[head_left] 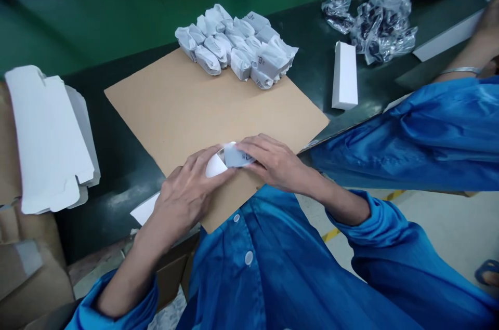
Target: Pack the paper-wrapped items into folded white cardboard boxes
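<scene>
A: Entry one, in the hands?
B: White box (215, 166), one, low over the near part of the cardboard sheet (183, 117); left hand (187, 187) curled round it, thumb and fingers closed. Wrapped packet (236, 155), one, at the box's open end; right hand (273, 161) pinching it.
A: Progress?
B: Judged part-way: packet at the mouth, seemingly not fully in. Apparently outstanding: packet pile (237, 44), loose on the sheet; flat cartons (52, 137), stacked, unformed, left on the counter (117, 169).
A: Containers?
B: Held box: interior mostly hidden. Second box (345, 76), white, formed, right of the sheet: contents unseen. Clear bags (384, 23), beyond it: dark contents, unidentifiable.
</scene>
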A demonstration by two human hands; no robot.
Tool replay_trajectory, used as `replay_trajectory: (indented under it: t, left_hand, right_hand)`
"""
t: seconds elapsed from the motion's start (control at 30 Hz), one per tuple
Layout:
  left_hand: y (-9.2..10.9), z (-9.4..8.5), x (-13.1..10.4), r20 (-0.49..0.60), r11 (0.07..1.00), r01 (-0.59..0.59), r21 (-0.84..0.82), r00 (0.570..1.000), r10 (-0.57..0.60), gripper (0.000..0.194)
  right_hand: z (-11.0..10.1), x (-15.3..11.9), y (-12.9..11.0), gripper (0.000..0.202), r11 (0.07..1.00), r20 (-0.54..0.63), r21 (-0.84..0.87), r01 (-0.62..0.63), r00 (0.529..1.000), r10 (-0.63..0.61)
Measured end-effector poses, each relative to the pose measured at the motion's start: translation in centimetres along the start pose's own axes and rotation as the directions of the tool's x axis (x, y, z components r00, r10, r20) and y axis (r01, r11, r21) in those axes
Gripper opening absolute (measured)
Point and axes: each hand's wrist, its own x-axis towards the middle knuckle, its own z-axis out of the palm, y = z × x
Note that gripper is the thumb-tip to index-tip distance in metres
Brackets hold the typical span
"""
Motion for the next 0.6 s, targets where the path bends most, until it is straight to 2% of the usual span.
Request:
replay_trajectory:
  t: [0.07,0.17,0.23,0.4,0.53,0.6]
  left_hand:
    - [-0.4,-0.2,-0.2,0.026,0.998,-0.058,-0.036,0.998,0.059,0.051]
    - [-0.9,-0.5,-0.4,0.032,0.995,-0.093,-0.044,0.995,0.094,0.050]
    - [-1.1,-0.6,-0.6,0.002,0.996,-0.080,-0.036,0.997,0.080,0.048]
    - [-1.0,-0.3,-1.0,-0.059,0.998,-0.025,-0.066,0.998,0.021,0.051]
    - [-0.6,-0.3,-1.1,-0.079,0.995,-0.056,-0.081,0.996,0.050,0.053]
    - [-0.5,-0.3,-1.0,-0.070,0.992,-0.091,-0.081,0.994,0.086,0.054]
  right_hand:
    - [-0.6,0.5,0.2,0.034,0.995,0.090,0.091,0.044,0.995,-0.052]
    - [-1.1,1.2,0.0,0.033,0.995,0.146,0.072,0.069,0.986,-0.079]
    - [-0.9,1.6,-0.2,0.031,0.992,0.125,0.052,0.112,0.985,-0.117]
    - [-0.4,1.1,-0.1,0.027,0.974,-0.025,0.052,0.221,0.975,-0.220]
    - [-0.5,0.4,0.4,0.028,0.969,0.008,-0.002,0.249,0.969,-0.249]
    - [-0.3,0.7,0.8,0.027,0.967,0.013,0.069,0.247,0.969,-0.249]
